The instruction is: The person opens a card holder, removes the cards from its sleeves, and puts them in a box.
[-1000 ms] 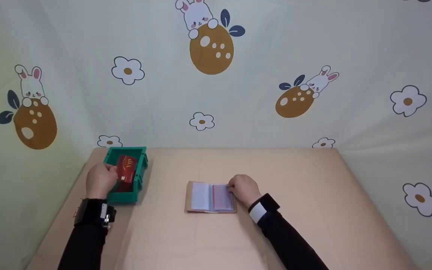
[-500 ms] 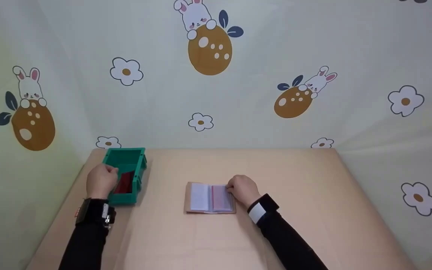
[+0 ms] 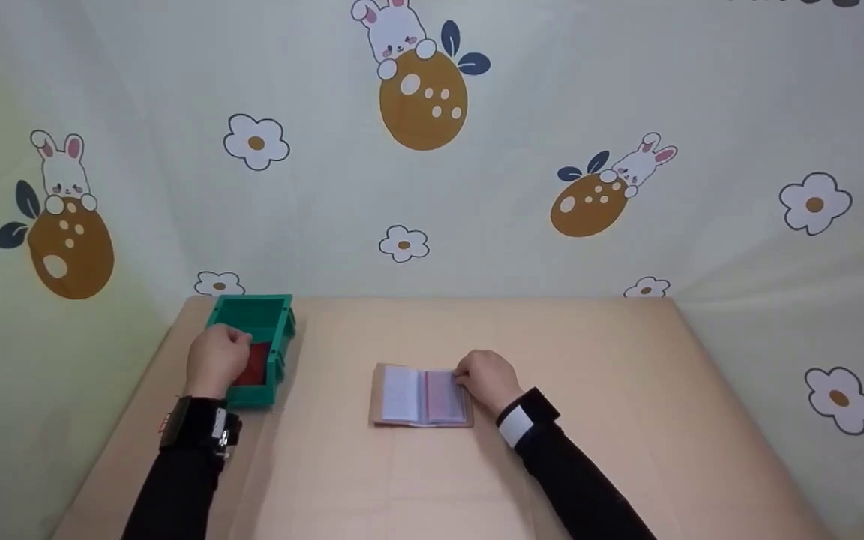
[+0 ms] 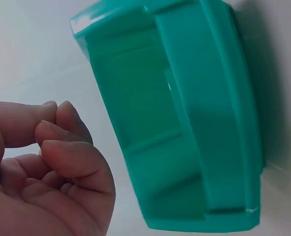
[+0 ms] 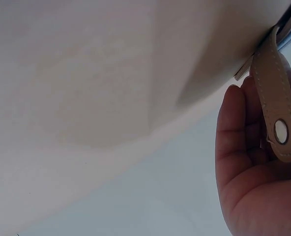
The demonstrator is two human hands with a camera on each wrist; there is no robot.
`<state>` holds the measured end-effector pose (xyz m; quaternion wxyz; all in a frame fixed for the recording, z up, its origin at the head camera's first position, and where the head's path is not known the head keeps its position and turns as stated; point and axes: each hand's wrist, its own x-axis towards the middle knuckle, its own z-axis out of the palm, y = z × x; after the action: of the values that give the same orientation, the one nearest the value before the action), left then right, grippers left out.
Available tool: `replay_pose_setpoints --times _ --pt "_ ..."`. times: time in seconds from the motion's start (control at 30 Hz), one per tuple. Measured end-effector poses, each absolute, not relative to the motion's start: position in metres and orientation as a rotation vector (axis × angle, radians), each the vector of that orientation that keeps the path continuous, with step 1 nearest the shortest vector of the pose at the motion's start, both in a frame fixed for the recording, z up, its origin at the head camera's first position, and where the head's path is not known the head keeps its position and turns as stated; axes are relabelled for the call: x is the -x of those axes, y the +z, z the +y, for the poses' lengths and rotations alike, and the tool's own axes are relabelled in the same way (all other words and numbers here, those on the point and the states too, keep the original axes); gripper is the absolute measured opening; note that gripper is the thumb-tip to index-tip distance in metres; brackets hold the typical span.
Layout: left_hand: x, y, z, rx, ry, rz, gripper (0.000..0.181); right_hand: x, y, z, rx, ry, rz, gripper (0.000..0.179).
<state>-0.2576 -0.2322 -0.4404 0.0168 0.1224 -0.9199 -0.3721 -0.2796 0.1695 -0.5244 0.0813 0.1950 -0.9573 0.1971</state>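
Note:
In the head view my left hand [image 3: 218, 360] hovers over the left side of a green plastic bin [image 3: 286, 304]. Its thumb and fingertips meet, and the left wrist view shows nothing between them. A dark red card [image 3: 256, 366] lies in the bin, partly hidden by the hand. Near mid-table a tan card holder [image 3: 377, 397] lies open with clear sleeves; a reddish card [image 3: 445, 395] shows through the right one. My right hand [image 3: 488, 379] pinches the holder's right edge. The right wrist view shows its snap strap [image 5: 276, 103] against the curled fingers.
The tan table [image 3: 402, 480] reaches back to a pale curtain [image 3: 514, 187] printed with rabbits and flowers, which also hangs at both sides. The bin stands at the table's back left, apart from the card holder.
A red VIP card, earlier at my left fingers above the bin, no longer shows there. The left hand has since moved slightly right. The right hand stays at the card holder.

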Motion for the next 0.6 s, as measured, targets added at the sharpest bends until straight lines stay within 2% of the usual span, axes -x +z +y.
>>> replay_pose_setpoints --times 0.3,0.6 --pt "0.256 -0.444 -0.182 -0.140 -1.135 -2.780 0.018 0.280 -0.524 0.169 -0.569 0.596 -2.878 0.008" --pt "0.259 -0.471 -0.117 0.046 -1.198 -2.802 0.006 0.278 -0.522 0.169 -0.596 0.574 -2.849 0.007"
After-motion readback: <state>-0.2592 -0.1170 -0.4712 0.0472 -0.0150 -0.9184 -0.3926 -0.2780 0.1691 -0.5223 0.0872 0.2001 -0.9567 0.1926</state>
